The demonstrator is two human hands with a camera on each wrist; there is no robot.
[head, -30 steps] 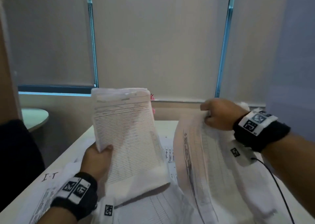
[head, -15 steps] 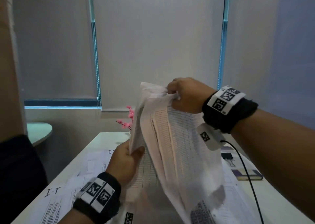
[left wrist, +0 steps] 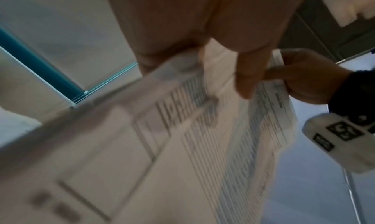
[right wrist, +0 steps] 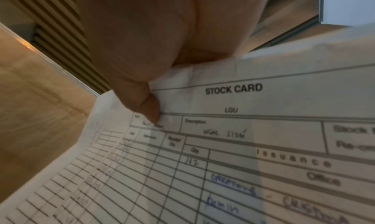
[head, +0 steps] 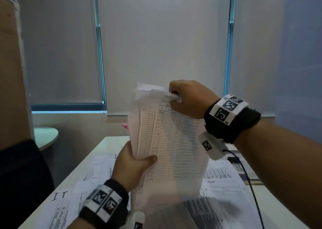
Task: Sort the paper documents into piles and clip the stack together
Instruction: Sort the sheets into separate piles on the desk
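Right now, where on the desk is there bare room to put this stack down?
Bare strip of desk at the far end beyond the loose sheets, and the left edge beside them. The middle is papered over; the right side holds a binder clip.

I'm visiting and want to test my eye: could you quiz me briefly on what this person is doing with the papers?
1. True or false: the stack of papers lies flat on the table.
2. Which hand pinches the stack's top edge? A) left hand B) right hand
3. Fill in: the printed title on the sheet in the right wrist view reads "STOCK ____".

Key
1. False: both hands hold it up above the table.
2. B: the left hand grips the lower left edge.
3. CARD.
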